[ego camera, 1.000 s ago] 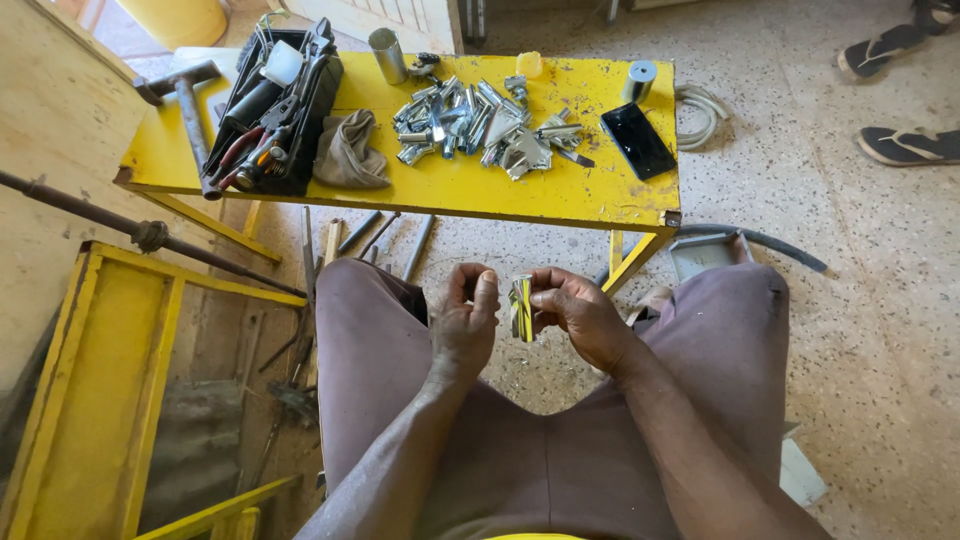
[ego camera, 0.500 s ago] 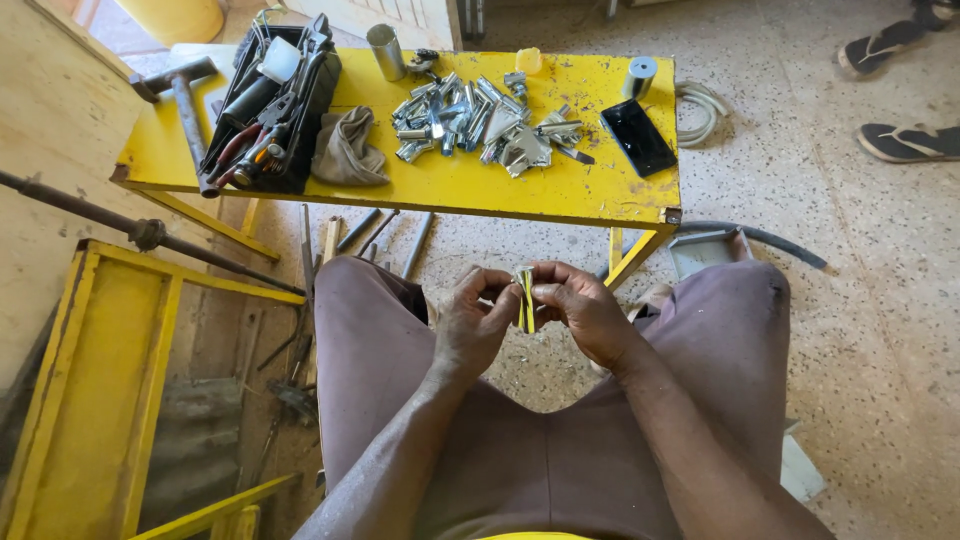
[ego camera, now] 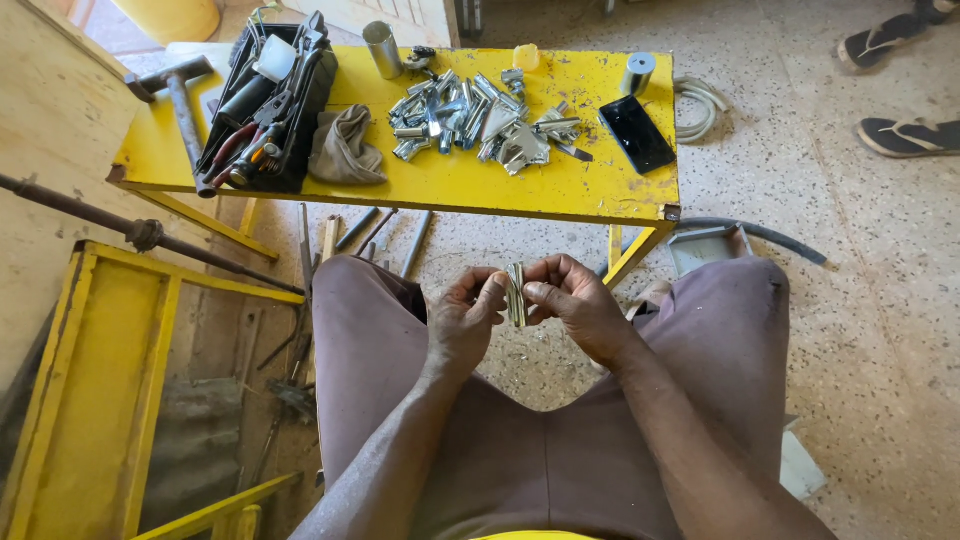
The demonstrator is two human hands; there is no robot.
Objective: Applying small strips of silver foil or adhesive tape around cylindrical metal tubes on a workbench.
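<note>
Metal piece [ego camera: 516,294] between both hands [ego camera: 520,315]

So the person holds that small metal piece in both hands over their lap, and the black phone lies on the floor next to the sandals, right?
Not quite. Both hands, left hand and right hand, do hold the small metal piece over the lap, but the head view shows the black phone lying on the yellow table.

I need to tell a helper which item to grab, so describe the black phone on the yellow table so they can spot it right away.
Start at the yellow table in front of the seated person. Go to its right end, past the pile of shiny metal fittings in the middle. The phone lies flat there, just below a small metal cylinder; it is the only flat, black, glossy rectangle among silvery parts.
</note>
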